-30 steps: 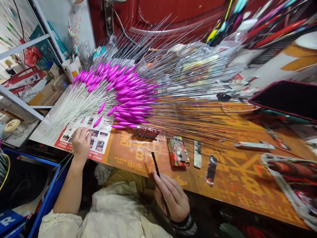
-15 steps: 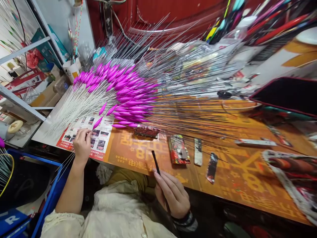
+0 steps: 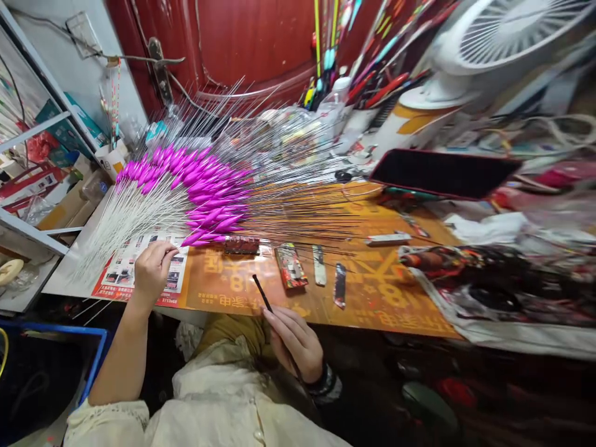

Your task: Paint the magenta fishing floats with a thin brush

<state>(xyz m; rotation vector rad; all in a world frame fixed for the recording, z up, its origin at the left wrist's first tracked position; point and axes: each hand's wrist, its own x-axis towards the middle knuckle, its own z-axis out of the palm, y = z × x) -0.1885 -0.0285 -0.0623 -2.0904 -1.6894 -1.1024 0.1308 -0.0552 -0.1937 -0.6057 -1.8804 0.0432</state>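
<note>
My left hand (image 3: 156, 268) is closed in a pinch at the left of the table, by the pale stem of a magenta fishing float (image 3: 194, 238). A few white stems (image 3: 99, 307) stick out beneath that wrist. Beyond it, a fan of many magenta fishing floats (image 3: 209, 192) lies with white stems (image 3: 125, 217) to the left and dark thin stems (image 3: 298, 211) to the right. Near the front edge, my right hand (image 3: 298, 344) grips a slim dark paintbrush (image 3: 262, 292), its flat tip pointing up and left, apart from the floats.
A dark stained block (image 3: 241, 244), a small paint-smeared box (image 3: 291, 267) and two narrow strips lie on the orange tabletop (image 3: 363, 273). A phone or tablet (image 3: 444, 172) leans at right, near a white fan (image 3: 503, 37). A blue-rimmed bin (image 3: 100, 360) stands lower left.
The view has swung to the right, so things appear further left and the fan shows. The float at my left hand now lies close against the others. My right hand still holds the paintbrush.
</note>
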